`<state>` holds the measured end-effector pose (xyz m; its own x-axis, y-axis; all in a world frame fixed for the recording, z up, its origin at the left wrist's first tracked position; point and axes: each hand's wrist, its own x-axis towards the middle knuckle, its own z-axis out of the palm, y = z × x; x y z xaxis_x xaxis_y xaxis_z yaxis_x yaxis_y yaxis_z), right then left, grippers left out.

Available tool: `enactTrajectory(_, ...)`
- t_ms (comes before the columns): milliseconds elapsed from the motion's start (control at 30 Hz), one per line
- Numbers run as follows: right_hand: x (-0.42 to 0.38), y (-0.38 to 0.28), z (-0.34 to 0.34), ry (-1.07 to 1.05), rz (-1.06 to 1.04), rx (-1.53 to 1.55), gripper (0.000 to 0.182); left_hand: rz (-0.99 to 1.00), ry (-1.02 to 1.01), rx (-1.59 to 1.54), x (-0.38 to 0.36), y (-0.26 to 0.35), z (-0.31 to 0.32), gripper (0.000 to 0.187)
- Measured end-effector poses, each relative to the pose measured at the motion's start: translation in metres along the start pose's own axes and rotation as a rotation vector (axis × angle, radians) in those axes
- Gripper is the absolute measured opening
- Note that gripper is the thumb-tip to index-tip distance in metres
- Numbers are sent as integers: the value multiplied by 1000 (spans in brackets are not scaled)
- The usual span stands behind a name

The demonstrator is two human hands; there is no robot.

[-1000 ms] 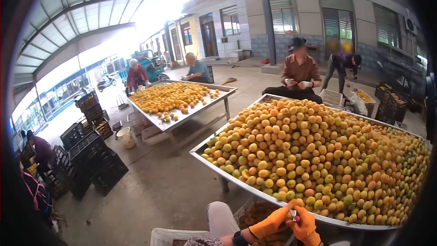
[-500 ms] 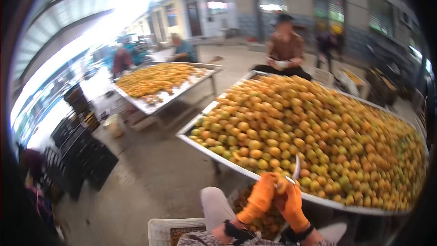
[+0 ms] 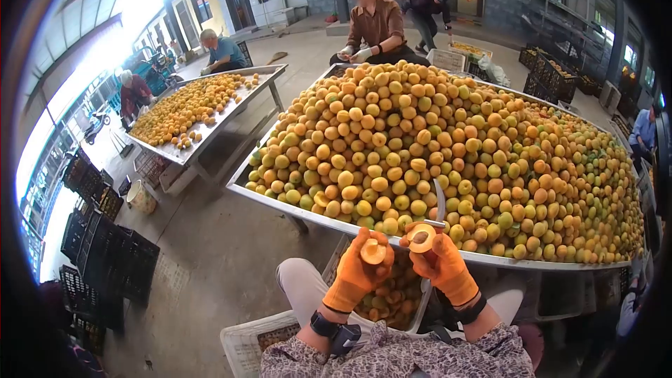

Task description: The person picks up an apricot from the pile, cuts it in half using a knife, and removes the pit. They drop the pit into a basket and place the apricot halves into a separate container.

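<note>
Your left hand point(image 3: 359, 269) is closed around one apricot half point(image 3: 373, 251), your right hand point(image 3: 442, 264) grips the other half point(image 3: 421, 238) plus a knife point(image 3: 439, 203), so this fruit is split, while the heaped table point(image 3: 294, 206) just beyond both grips remains uncut.

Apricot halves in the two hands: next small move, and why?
Probably flick the pit out of the right half with the knife: the left hand and right hand each hold one open half, and the left half shows a bare hollow.
</note>
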<state>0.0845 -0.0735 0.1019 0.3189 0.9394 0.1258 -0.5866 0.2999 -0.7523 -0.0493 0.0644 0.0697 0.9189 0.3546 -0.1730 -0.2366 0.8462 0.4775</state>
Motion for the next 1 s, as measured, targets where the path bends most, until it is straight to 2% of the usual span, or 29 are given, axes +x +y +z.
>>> enactTrajectory(33,0,0,-5,-4,21,21,56,-6,-36,-13,-1,0,-3,41)
enactTrajectory(200,-4,3,-15,-21,46,108,49,-54,-16,68,-6,-7,-20,29)
enactTrajectory(267,-5,0,-12,64,68,38,43,16,-4,396,-4,-20,-30,28)
enactTrajectory(300,-6,0,-14,70,60,38,43,92,68,614,0,-28,-39,27)
enactTrajectory(333,-6,0,-15,75,73,-29,40,88,63,615,-3,-28,-29,27)
enactTrajectory(400,-6,2,-15,75,91,-96,38,129,202,662,-12,-22,-2,27)
enactTrajectory(433,-6,3,-13,99,103,-131,36,233,88,736,-11,-18,1,26)
enactTrajectory(467,-6,4,-12,120,115,-166,34,236,94,735,-11,-15,7,26)
enactTrajectory(533,-5,5,-10,112,98,-204,30,48,19,614,-10,-9,25,25)
enactTrajectory(600,-8,6,-11,150,120,-325,29,22,58,538,-7,-13,24,24)
enactTrajectory(667,-10,10,-19,125,169,-432,33,36,106,655,-3,-17,27,25)
enactTrajectory(733,-12,19,-23,102,135,-526,35,-69,94,547,-4,-16,26,26)
enactTrajectory(800,-15,20,-22,75,158,-492,37,-100,70,587,-2,-19,17,26)
enactTrajectory(867,-18,21,-23,46,187,-408,37,-118,23,499,-7,-20,15,27)
enactTrajectory(933,-20,29,-33,30,190,-550,38,-192,43,461,-8,-23,11,26)
enactTrajectory(1000,-24,44,-45,3,129,-648,38,-167,63,441,-11,-31,4,24)
